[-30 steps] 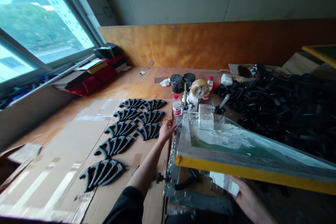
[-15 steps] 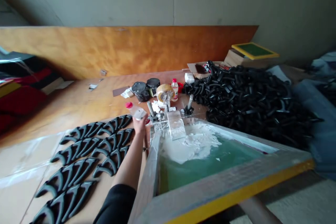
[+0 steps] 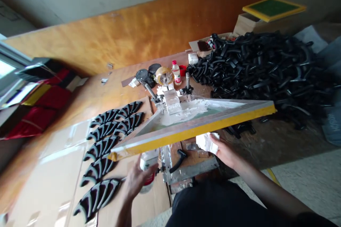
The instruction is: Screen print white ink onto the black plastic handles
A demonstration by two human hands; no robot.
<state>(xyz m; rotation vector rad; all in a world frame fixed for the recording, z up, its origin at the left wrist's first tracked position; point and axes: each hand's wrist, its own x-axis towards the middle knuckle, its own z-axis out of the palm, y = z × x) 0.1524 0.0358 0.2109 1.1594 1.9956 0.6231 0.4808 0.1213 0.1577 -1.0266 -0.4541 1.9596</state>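
Note:
My left hand (image 3: 137, 179) is wrapped round a clear plastic bottle (image 3: 149, 159), partly under the near left edge of the screen frame. In my right hand (image 3: 222, 149) is a crumpled white cloth (image 3: 206, 142), held just below the frame's near edge. The screen frame (image 3: 197, 129), yellow on its near side, stands tilted up, with white paste (image 3: 186, 111) on its green mesh. Beneath it, a black curved part (image 3: 179, 161) lies on the metal-edged printing base (image 3: 191, 172).
Rows of black curved parts (image 3: 97, 191) lie on cardboard at the left. A large heap of black parts (image 3: 261, 67) fills the right. Behind the frame stand dark tubs (image 3: 144, 77), a tape roll (image 3: 164, 76) and a red-capped bottle (image 3: 176, 73).
The screen frame has tilted up more. My left hand has come back toward me with the bottle from the far left side. My right hand and the white cloth have come into view.

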